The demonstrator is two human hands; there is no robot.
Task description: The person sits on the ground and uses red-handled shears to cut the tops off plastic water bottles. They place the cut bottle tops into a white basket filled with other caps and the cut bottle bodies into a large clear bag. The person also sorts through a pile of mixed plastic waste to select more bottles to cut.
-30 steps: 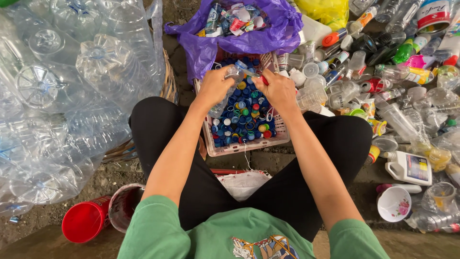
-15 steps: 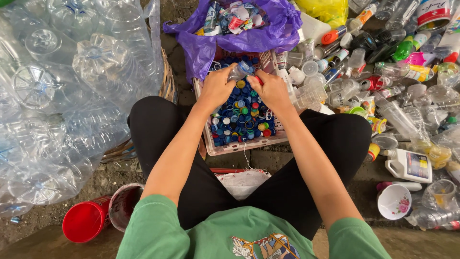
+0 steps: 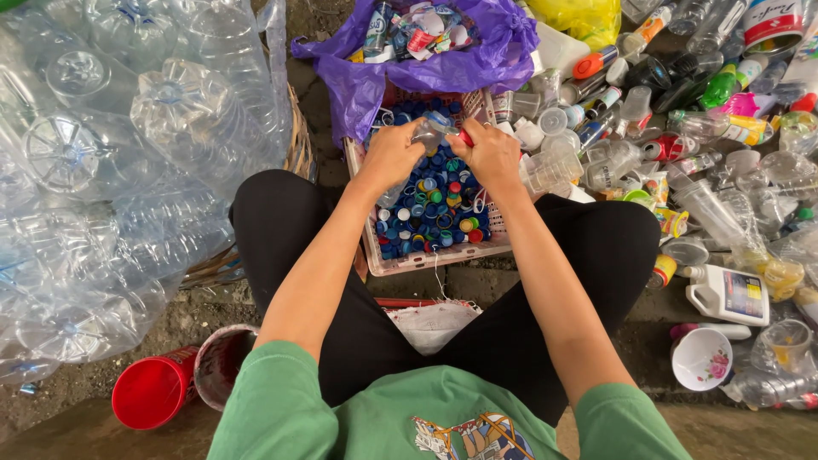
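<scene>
Both my hands are raised over a pale plastic crate (image 3: 426, 260) full of mostly blue bottle caps (image 3: 430, 213). My left hand (image 3: 390, 155) grips the body of a small clear plastic bottle (image 3: 429, 132). My right hand (image 3: 488, 153) is closed on the bottle's neck end, where a bit of red shows at about the cap. The crate sits on the ground between my knees, which are in black trousers.
A big clear sack of empty plastic bottles (image 3: 102, 162) fills the left. A purple bag of scraps (image 3: 426, 38) lies behind the crate. Loose bottles and containers (image 3: 707, 145) cover the right. A red cup (image 3: 153, 393) and a white bowl (image 3: 700, 359) sit near me.
Both hands stay together over the crate holding the small bottle; they have shifted only slightly, and the right hand's grip at the neck has turned a little.
</scene>
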